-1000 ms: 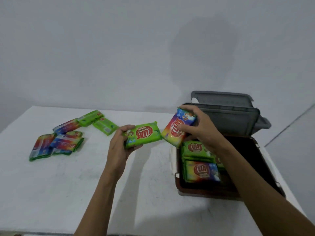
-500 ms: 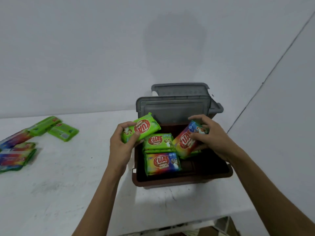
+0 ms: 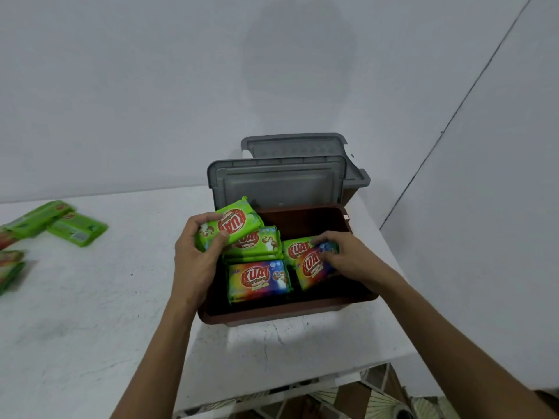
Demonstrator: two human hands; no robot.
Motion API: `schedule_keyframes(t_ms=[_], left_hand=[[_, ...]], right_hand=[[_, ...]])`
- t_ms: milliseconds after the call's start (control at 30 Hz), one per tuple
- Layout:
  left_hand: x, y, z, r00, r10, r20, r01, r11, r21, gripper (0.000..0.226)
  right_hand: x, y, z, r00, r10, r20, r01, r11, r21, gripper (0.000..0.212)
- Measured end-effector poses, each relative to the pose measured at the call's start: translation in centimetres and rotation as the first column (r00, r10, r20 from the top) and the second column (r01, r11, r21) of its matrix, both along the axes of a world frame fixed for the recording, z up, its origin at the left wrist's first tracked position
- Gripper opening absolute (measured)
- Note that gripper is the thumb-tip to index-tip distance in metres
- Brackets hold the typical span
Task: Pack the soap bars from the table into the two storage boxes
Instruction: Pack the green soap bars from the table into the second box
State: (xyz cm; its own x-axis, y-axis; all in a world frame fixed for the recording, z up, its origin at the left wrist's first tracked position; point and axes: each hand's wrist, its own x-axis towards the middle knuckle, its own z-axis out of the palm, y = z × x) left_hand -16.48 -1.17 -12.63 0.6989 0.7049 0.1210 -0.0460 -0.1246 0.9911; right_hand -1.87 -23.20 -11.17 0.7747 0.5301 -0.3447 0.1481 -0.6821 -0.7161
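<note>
A brown storage box (image 3: 290,313) stands open on the white table (image 3: 75,328), its grey lid (image 3: 278,182) tipped up behind. A second grey lid (image 3: 296,145) shows farther back. Inside lie a rainbow soap bar (image 3: 258,279) and green bars (image 3: 257,241). My left hand (image 3: 196,255) grips a green soap bar (image 3: 233,223) over the box's left rim. My right hand (image 3: 348,258) holds a rainbow soap bar (image 3: 311,267) low inside the box, on a green bar (image 3: 298,247).
Several loose soap bars (image 3: 75,229) lie at the table's far left, partly cut off by the frame. The table's right edge (image 3: 393,297) runs close beside the box, with patterned floor (image 3: 348,400) below. A plain wall stands behind.
Both hands carried their bars right to the box. The right hand lowered the rainbow bar into the box; the left brought the green bar over the rim. The view swung right.
</note>
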Motion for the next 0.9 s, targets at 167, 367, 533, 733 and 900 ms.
schedule_keyframes(t_ms=[167, 367, 533, 733, 900], left_hand=[[0.0, -0.2, 0.0, 1.000, 0.014, -0.004, -0.014, 1.000, 0.000, 0.023], [0.0, -0.2, 0.0, 1.000, 0.009, -0.017, -0.009, 1.000, 0.028, 0.024], [0.0, -0.2, 0.0, 1.000, -0.006, -0.020, 0.007, 0.999, 0.053, 0.025], [0.0, -0.2, -0.1, 0.999, -0.015, -0.039, 0.017, 0.997, 0.076, 0.024], [0.0, 0.0, 0.0, 0.997, -0.058, -0.044, 0.062, 0.994, 0.085, 0.027]], right_hand=[[0.3, 0.3, -1.5, 0.996, -0.006, -0.092, 0.003, 0.999, -0.033, 0.029], [0.2, 1.0, -3.2, 0.994, 0.090, -0.060, -0.101, 0.971, -0.217, 0.037], [-0.4, 1.7, -3.3, 0.964, 0.259, 0.062, -0.205, 0.871, -0.447, 0.039], [-1.1, 2.0, -2.6, 0.903, 0.405, 0.144, -0.246, 0.762, -0.598, 0.036], [-0.8, 2.0, -1.5, 0.902, 0.274, 0.335, -0.107, 0.891, -0.442, 0.036]])
